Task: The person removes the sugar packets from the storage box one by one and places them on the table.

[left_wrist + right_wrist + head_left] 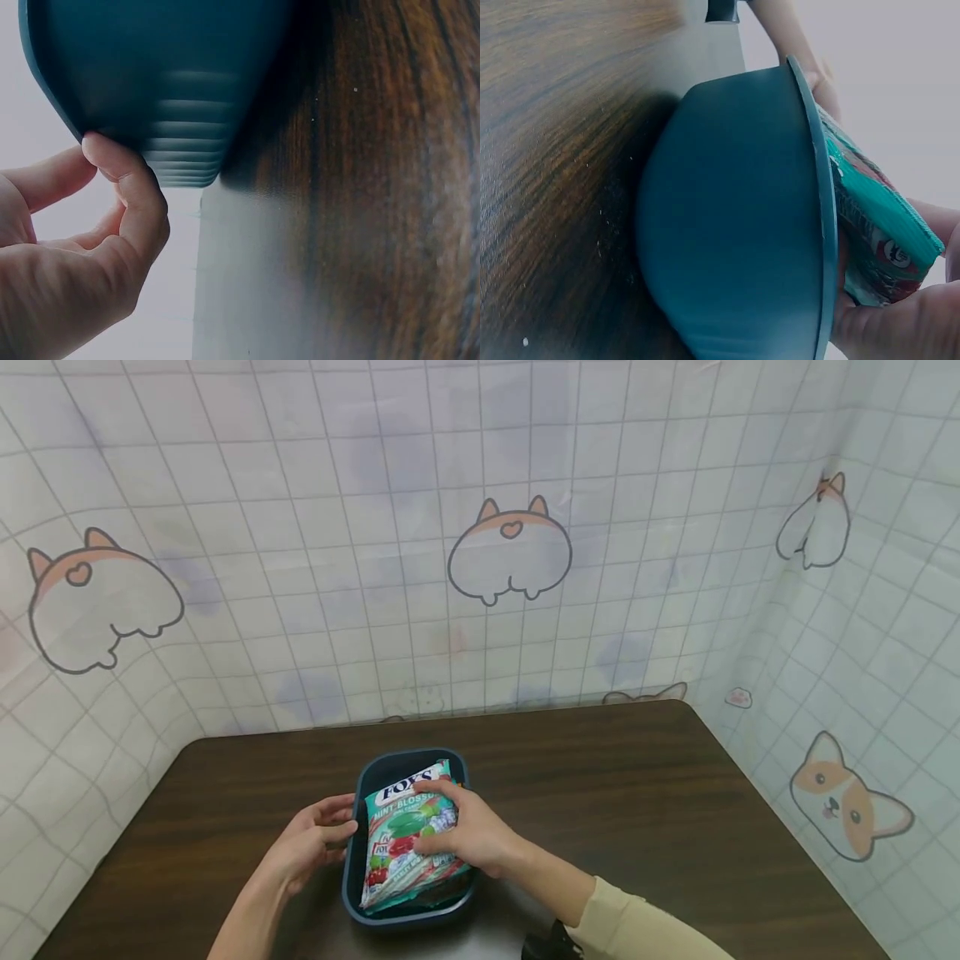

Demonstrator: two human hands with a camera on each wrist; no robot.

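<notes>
A dark blue plastic basket [397, 923] stands on the table. Its ribbed side shows in the left wrist view. A green bag of Fox's candy [401, 822], printed with fruit, lies tilted at its top, one end above the rim in the right wrist view. From the right, my right hand [476, 831] grips this bag, thumb and fingers spread across it. My left hand [309, 843] is at the basket's left side; its thumb and a fingertip pinch the rim in the left wrist view. What lies beneath the bag is mostly hidden.
The dark wood-grain table [615, 793] extends around the basket. Behind it and on both sides hangs a white gridded sheet [360, 568] with corgi drawings. A black object [552, 943] sits by the right sleeve [637, 918].
</notes>
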